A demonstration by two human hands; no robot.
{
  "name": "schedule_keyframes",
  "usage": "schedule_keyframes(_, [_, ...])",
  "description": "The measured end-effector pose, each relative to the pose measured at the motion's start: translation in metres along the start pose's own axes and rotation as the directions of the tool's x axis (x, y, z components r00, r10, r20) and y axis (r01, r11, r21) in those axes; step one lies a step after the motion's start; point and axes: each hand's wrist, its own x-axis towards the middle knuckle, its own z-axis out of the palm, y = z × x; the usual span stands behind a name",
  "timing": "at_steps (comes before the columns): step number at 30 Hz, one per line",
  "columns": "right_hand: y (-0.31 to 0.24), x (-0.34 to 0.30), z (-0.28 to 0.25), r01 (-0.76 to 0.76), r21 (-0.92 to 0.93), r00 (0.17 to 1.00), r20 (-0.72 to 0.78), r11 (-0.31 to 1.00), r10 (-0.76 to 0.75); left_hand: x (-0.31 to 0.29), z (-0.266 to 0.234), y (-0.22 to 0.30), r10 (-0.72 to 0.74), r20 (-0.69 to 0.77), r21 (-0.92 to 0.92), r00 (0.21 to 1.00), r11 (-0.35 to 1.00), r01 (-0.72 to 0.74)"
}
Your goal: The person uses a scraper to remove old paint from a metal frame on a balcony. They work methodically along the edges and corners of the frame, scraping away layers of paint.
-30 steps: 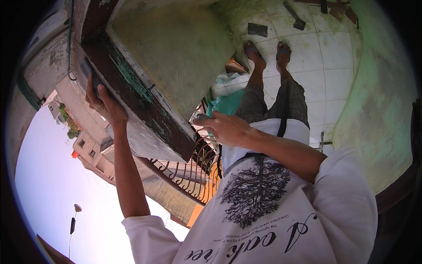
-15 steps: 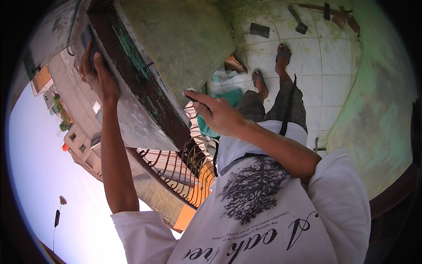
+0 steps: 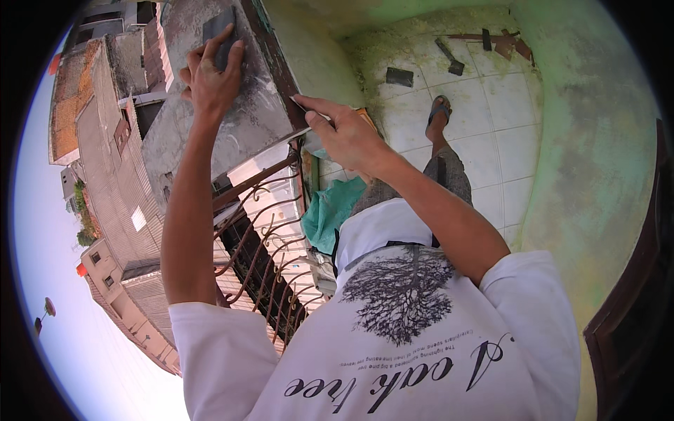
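My left hand (image 3: 213,81) is on a dark grey rectangular flat piece (image 3: 223,50), thumb and fingers spread over it, pressing it against the rough concrete ledge (image 3: 256,98). The piece resembles sandpaper, but its kind is not certain. At the ledge's brown-painted edge (image 3: 283,81), my right hand (image 3: 344,133) is closed round a thin, blade-like tool (image 3: 300,107). Its forefinger points along the tool, and the tip is at the brown edge. Most of that tool is hidden in my fingers.
Below the ledge are a curled metal railing (image 3: 263,231) and a green cloth or bag (image 3: 333,214). A dark rectangular piece (image 3: 399,76) and a dark long-handled tool (image 3: 451,57) lie on the white tiled floor (image 3: 484,105). A green wall (image 3: 590,140) stands to the right; rooftops (image 3: 112,154) spread out left.
The view has swung, bringing more of the ledge top into sight. My left hand and the grey piece are closer to the ledge's near corner. My right hand still grips the tool.
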Motion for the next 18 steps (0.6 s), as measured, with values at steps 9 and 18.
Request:
schedule_keyframes(9, [-0.023, -0.026, 0.022, 0.066, 0.049, 0.994, -0.089, 0.997, -0.062, -0.116, -0.002, -0.052, 0.039, -0.087, -0.037, 0.995, 0.998, -0.042])
schedule_keyframes(18, [-0.016, -0.097, 0.021, -0.171, 0.010, 0.982, 0.077, 0.985, 0.170, -0.117, -0.017, -0.034, -0.019, -0.123, -0.043, 0.992, 0.999, 0.013])
